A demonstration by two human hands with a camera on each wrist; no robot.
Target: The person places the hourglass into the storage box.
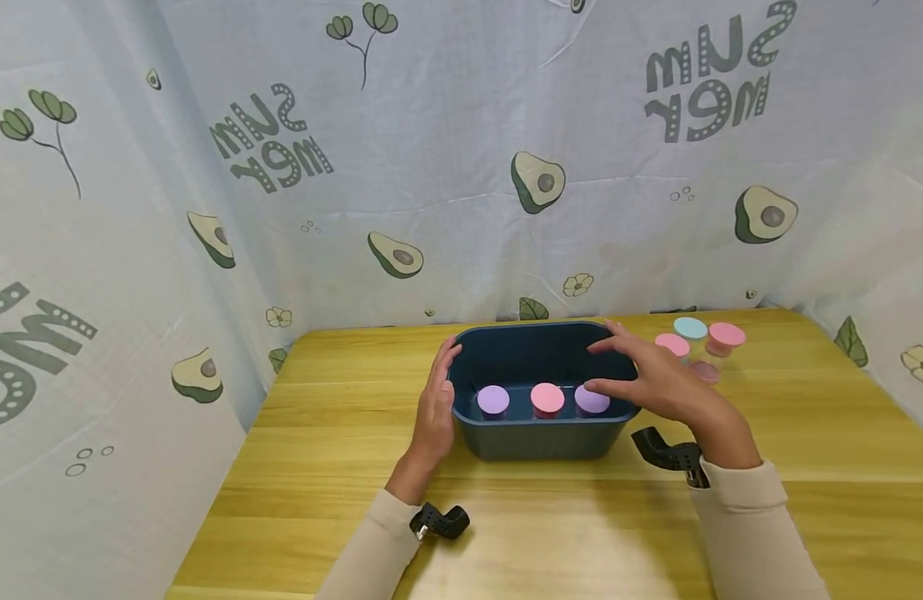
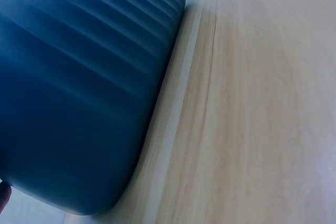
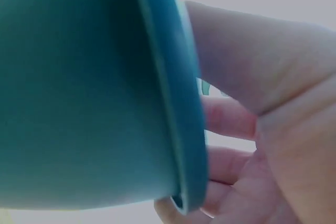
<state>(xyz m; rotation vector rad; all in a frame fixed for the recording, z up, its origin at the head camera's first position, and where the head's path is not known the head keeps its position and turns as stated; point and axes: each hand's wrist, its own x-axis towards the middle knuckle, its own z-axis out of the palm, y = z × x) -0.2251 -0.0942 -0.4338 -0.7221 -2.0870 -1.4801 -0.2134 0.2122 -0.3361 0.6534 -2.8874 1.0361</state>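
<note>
A dark blue, rounded plastic bin (image 1: 536,442) stands on the table, with a row of small round-lidded containers inside: a purple-lidded one (image 1: 493,402) at left, a pink-lidded one (image 1: 547,398) in the middle, a purple-lidded one (image 1: 592,402) at right. My left hand (image 1: 431,412) rests along the bin's left end, its fingers fairly straight. Over the right rim reaches my right hand (image 1: 660,379), fingers and thumb spread apart, the thumb tip close to the right purple lid. Whether it touches that lid I cannot tell. In the right wrist view the bin's rim (image 3: 181,108) hides the fingertips.
To the right of the bin, behind my right hand, several small containers stand together, with a light blue lid (image 1: 690,327) and pink lids (image 1: 726,335) among them. The wooden table (image 1: 341,433) ends at a printed cloth (image 1: 461,167) hanging behind it.
</note>
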